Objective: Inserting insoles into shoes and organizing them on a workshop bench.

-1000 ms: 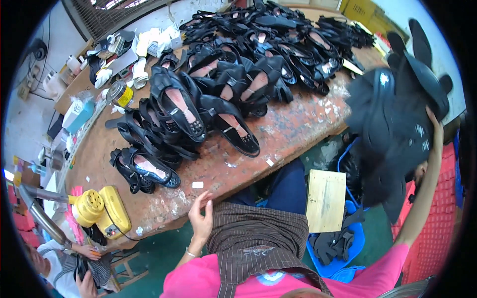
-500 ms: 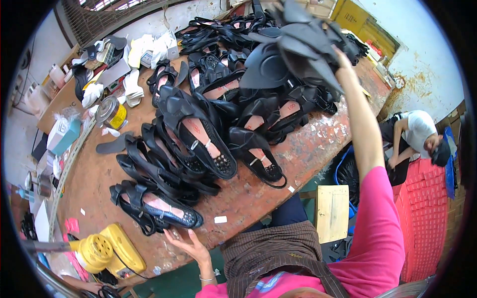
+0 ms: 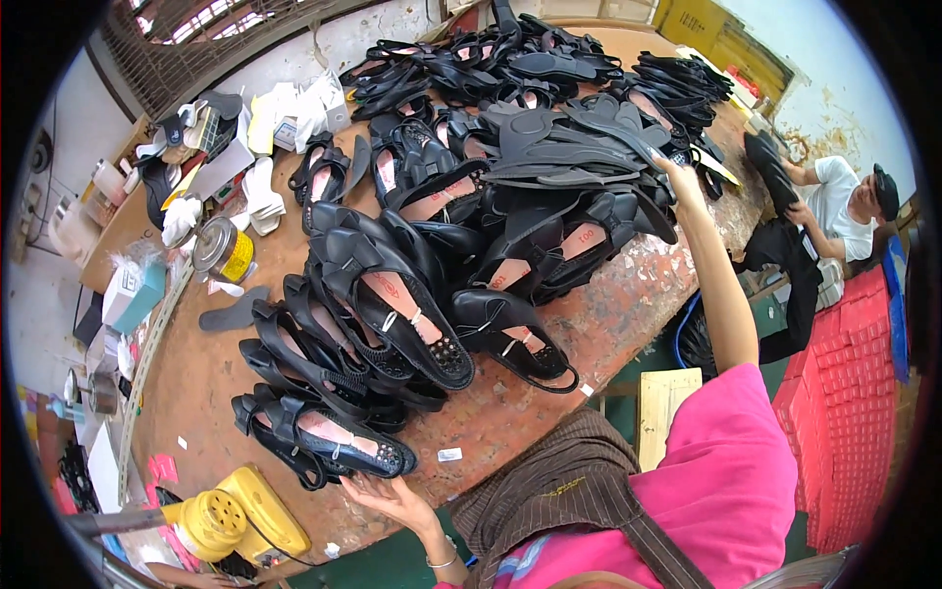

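Note:
Beside the nearest pair of black shoes [image 3: 339, 432], my left hand [image 3: 391, 499] has its fingers stretched out and apart, gripping nothing. These shoes have pink insoles and bow-like uppers. My right arm reaches far over the table, and my right hand [image 3: 679, 185] is closed around the right end of a stack of dark grey shoe soles [image 3: 574, 147]; some of its fingers are hidden. The soles lie fanned out on top of a heap of black shoes. A black slingback shoe [image 3: 515, 339] lies in front of that heap, near the table edge.
Worn brown table [image 3: 579, 422] with more shoes [image 3: 432, 74] at the back. A yellow machine [image 3: 231, 515] stands front left, a tin [image 3: 221, 250] and white crumpled material [image 3: 304, 108] farther back. A co-worker [image 3: 844, 206] holds a black item at right, near red stacks [image 3: 834, 422].
My right hand has brought the stack of soles down onto the shoe heap. My left hand stays by the near shoes. The co-worker has straightened up and lifted a black item.

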Demonstrator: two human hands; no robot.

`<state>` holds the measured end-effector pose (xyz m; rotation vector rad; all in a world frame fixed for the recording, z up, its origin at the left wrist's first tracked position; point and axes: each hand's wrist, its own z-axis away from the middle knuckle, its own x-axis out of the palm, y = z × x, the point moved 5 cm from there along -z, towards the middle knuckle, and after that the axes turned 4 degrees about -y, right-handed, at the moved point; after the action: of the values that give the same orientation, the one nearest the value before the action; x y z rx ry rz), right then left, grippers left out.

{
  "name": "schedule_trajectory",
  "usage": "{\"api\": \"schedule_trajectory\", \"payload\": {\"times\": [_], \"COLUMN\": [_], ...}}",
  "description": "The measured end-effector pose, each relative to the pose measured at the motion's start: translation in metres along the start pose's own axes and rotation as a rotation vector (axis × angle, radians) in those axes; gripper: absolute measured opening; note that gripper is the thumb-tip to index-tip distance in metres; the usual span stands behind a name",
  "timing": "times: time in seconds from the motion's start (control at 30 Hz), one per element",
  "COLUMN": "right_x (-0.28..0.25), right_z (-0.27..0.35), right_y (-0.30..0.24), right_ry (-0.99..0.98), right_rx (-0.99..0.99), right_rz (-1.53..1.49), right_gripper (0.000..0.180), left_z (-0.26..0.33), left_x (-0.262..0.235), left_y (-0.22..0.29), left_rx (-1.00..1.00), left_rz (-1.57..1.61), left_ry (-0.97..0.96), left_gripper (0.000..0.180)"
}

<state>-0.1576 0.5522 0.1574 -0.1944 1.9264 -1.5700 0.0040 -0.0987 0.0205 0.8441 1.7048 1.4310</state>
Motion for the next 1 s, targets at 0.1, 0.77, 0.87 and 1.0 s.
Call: {"api": "schedule_trajectory", "payload": {"times": [0.1, 0.77, 0.87, 1.0], "right_x": [0.006, 0.075, 0.047, -0.012], "right_z": [0.023, -0.072, -0.088, -0.002], "right_y": [-0.056, -0.022, -0.028, -0.094], "right_ry": [-0.011, -0.165, -0.126, 0.310], "right_rx": [-0.512, -0.280, -0.342, -0.934], "right_rz": [0.179, 0.868, 0.746, 0.228], "right_gripper": [0.040, 0.046, 0.060, 0.075], "left_z": [0.007, 0.052, 0.042, 0.037], "left_x": [0.002, 0.173, 0.212, 0.210], "left_y": [0.001, 0.045, 0.029, 0.029], "left_rx": [0.117, -0.034, 0.091, 0.094], "left_rz": [-0.181, -0.127, -0.299, -0.372], "left_ry": [0.077, -0.696, -0.704, -0.729], "left_gripper": [0.077, 0.040, 0.036, 0.023]}}
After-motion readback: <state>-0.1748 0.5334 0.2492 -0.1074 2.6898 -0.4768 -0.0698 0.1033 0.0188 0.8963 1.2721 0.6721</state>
